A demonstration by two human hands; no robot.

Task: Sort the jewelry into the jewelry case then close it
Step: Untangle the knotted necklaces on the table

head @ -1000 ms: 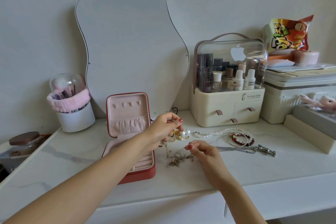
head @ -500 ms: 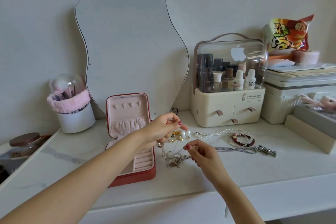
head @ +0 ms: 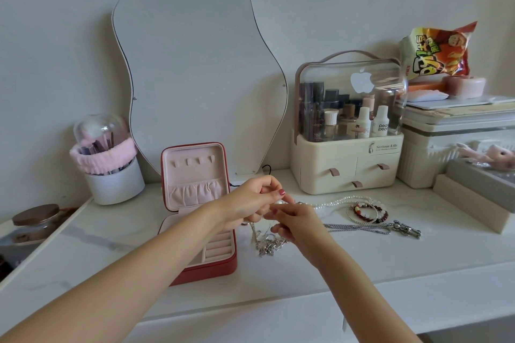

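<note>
Jewelry case (head: 199, 203) stands open to the left of the fingers, red outside and pink inside, lid upright; no piece shows in the hooks, pouch or what can be seen of its slots, though the left forearm hides part of the base. The left hand (head: 250, 202) has its fingers curled together, pinching a small pearl piece (head: 278, 205) just right of the case. The right hand (head: 296, 221) meets it there, fingertips pinched on the same piece, apparently untangling it. Directly beneath the fingers lies a tangle of silver chains (head: 267, 243). Right of the fingers, still on the white tabletop (head: 362, 267), lie a pearl necklace (head: 341, 200), beaded bracelets (head: 369, 212) and a silver chain with a clasp (head: 401, 228). By my reading the sorting has barely begun: every visible piece waits outside, and closing comes last.
</note>
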